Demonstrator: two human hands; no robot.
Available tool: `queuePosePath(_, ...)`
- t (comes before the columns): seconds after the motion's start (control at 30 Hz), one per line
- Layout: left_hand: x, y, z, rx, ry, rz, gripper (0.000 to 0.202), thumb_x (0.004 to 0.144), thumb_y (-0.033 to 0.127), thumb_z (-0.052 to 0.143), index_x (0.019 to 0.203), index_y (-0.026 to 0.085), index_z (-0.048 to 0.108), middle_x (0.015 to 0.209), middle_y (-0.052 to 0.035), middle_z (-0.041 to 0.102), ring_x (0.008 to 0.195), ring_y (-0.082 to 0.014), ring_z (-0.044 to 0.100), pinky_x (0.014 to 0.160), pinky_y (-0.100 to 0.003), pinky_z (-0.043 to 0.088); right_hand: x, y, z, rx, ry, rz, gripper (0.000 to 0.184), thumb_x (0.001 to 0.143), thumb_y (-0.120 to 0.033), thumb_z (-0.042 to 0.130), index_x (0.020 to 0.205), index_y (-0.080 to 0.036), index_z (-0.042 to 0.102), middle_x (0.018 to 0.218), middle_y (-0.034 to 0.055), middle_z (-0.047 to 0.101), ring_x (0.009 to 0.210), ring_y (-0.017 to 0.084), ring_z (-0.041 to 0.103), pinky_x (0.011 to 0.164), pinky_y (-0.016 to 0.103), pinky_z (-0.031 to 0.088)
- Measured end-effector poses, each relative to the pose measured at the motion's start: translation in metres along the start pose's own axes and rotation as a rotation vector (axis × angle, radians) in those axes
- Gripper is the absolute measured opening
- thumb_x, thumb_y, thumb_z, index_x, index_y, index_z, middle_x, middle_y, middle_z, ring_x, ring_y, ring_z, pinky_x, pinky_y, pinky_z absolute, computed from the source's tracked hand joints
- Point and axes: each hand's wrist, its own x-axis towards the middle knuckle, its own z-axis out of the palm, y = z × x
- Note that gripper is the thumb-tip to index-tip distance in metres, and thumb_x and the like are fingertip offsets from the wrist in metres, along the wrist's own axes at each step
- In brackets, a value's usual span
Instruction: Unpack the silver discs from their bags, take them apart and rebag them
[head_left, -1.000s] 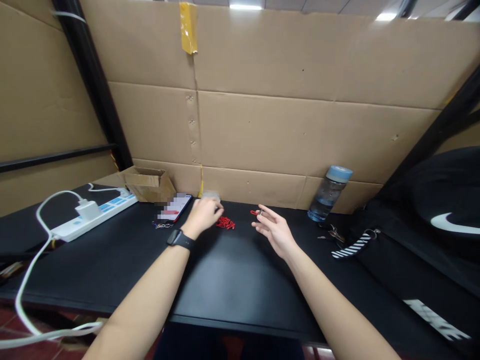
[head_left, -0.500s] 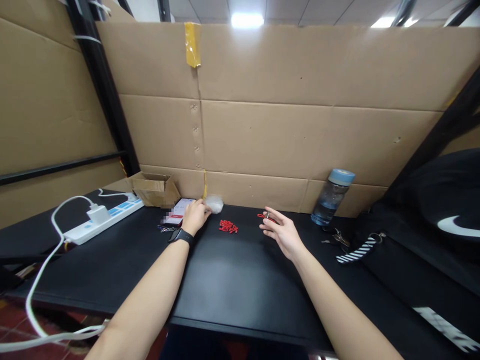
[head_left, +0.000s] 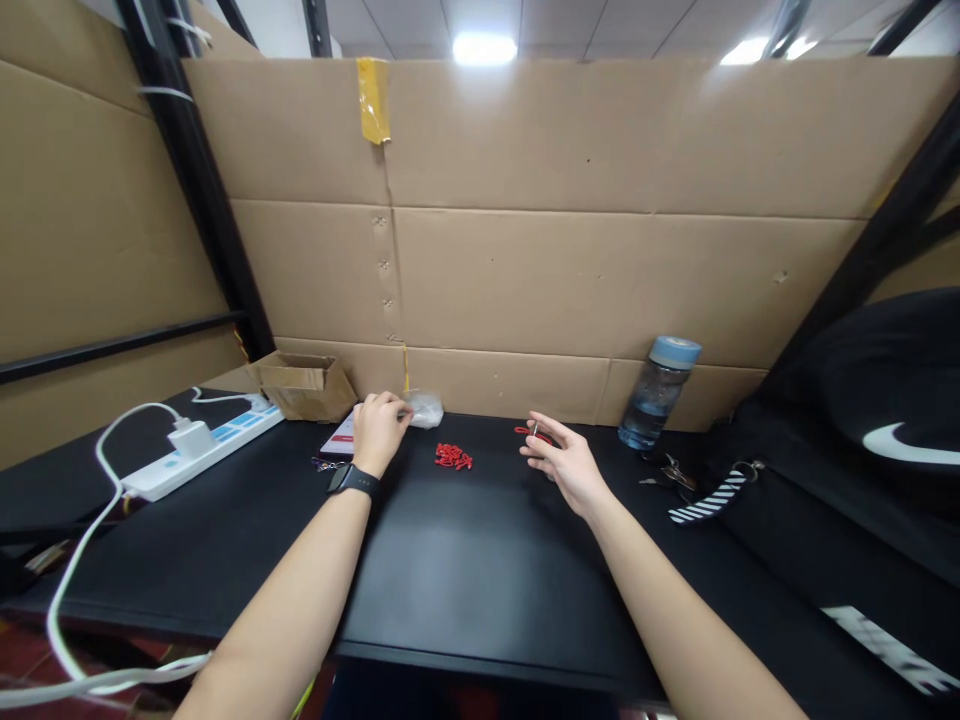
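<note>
My left hand (head_left: pixel 379 432) is curled at the back of the black table (head_left: pixel 465 560), its fingertips touching a small clear plastic bag (head_left: pixel 426 409); whether they grip it I cannot tell. A black watch sits on that wrist. My right hand (head_left: pixel 562 460) pinches a small red piece with a metal bit (head_left: pixel 531 431) between thumb and fingertips. A little pile of red pieces (head_left: pixel 453 457) lies on the table between the two hands.
A phone (head_left: pixel 339 441) lies under my left hand, with a small cardboard box (head_left: pixel 304 384) and a white power strip (head_left: pixel 199 446) with cables to its left. A water bottle (head_left: pixel 659 393), keys (head_left: pixel 670 470) on a striped strap and a black bag (head_left: pixel 870 440) are at right. Cardboard walls surround the table.
My left hand has moved back from the red pile to the clear bag near the wall. My right hand has closed its fingers more round the red piece.
</note>
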Motion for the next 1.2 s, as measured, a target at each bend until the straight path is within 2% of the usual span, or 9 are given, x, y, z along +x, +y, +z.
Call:
queuePosePath(0.17,0.000,0.003,-0.004,-0.034,0.017,-0.031,0.015,0.090,0.026,0.055,0.087,0.023,0.070,0.100,-0.0065,0.072,0.102,-0.0268,0.059,0.086,-0.040,0.033,0.001,0.000,-0.002,-0.004,0.001,-0.011,0.055,0.071,-0.031,0.083,0.124,-0.028,0.067,0.133,0.0084,0.061,0.082,0.017,0.073,0.067,0.026,0.060)
queuePosePath(0.27,-0.002,0.021,-0.010,-0.060,0.069,0.004,0.015,0.092,0.025,0.052,0.093,0.022,0.067,0.099,-0.0066,0.073,0.100,-0.0256,0.061,0.089,-0.040,0.033,0.002,-0.002,-0.003,-0.027,0.010,-0.026,0.056,0.070,-0.033,0.083,0.124,-0.028,0.067,0.133,0.0086,0.061,0.081,0.017,0.074,0.064,0.026,0.059)
queuePosePath(0.37,-0.012,0.061,-0.012,-0.141,0.040,0.214,0.019,0.096,0.024,0.046,0.099,0.023,0.065,0.102,-0.0062,0.072,0.099,-0.0233,0.062,0.091,-0.040,0.034,0.005,-0.004,-0.007,-0.113,0.009,-0.085,0.061,0.071,-0.036,0.081,0.129,-0.028,0.064,0.132,0.0101,0.062,0.082,0.019,0.073,0.062,0.027,0.058)
queuePosePath(0.5,-0.042,0.123,-0.005,-0.264,-0.148,0.600,0.023,0.098,0.021,0.043,0.106,0.024,0.065,0.104,-0.0060,0.071,0.097,-0.0204,0.064,0.088,-0.036,0.038,0.007,-0.011,-0.020,-0.301,-0.009,-0.231,0.064,0.071,-0.035,0.080,0.132,-0.026,0.060,0.122,0.0090,0.067,0.091,0.021,0.071,0.076,0.032,0.058)
queuePosePath(0.63,-0.069,0.154,0.005,-0.331,-0.307,0.764,0.019,0.096,0.023,0.049,0.109,0.023,0.063,0.094,-0.0055,0.071,0.088,-0.0204,0.066,0.087,-0.036,0.042,0.002,-0.026,-0.030,-0.581,-0.015,-0.359,0.062,0.070,-0.031,0.079,0.129,-0.027,0.061,0.108,0.0065,0.070,0.090,0.021,0.068,0.073,0.032,0.056)
queuePosePath(0.8,-0.073,0.151,0.005,-0.450,-0.462,0.801,0.023,0.091,0.035,0.059,0.111,0.024,0.063,0.102,-0.0057,0.068,0.094,-0.0219,0.066,0.087,-0.034,0.046,-0.013,-0.051,-0.034,-0.897,-0.118,-0.375,0.047,0.070,-0.030,0.075,0.116,-0.025,0.066,0.099,0.0038,0.073,0.078,0.017,0.064,0.072,0.030,0.050)
queuePosePath(0.93,-0.069,0.140,-0.002,-0.471,-0.514,0.815,0.030,0.092,0.039,0.059,0.120,0.030,0.064,0.119,-0.0062,0.064,0.108,-0.0240,0.063,0.090,-0.035,0.046,-0.025,-0.062,-0.037,-1.035,-0.321,-0.202,0.035,0.068,-0.034,0.077,0.100,-0.022,0.070,0.082,0.0017,0.074,0.070,0.017,0.064,0.066,0.026,0.047)
queuePosePath(1.07,-0.072,0.134,-0.007,-0.422,-0.515,0.803,0.037,0.090,0.045,0.061,0.126,0.039,0.062,0.125,-0.0068,0.060,0.119,-0.0294,0.055,0.095,-0.042,0.042,-0.031,-0.059,-0.035,-1.127,-0.488,-0.054,0.027,0.063,-0.035,0.081,0.084,-0.021,0.072,0.070,0.0008,0.071,0.062,0.017,0.063,0.059,0.024,0.045)
queuePosePath(1.2,-0.073,0.133,-0.009,-0.414,-0.537,0.796,0.039,0.091,0.046,0.060,0.129,0.039,0.061,0.122,-0.0082,0.060,0.118,-0.0308,0.054,0.094,-0.044,0.041,-0.032,-0.050,-0.034,-1.244,-0.484,-0.012,0.023,0.062,-0.035,0.080,0.079,-0.021,0.074,0.068,0.0017,0.070,0.060,0.017,0.063,0.055,0.025,0.042)
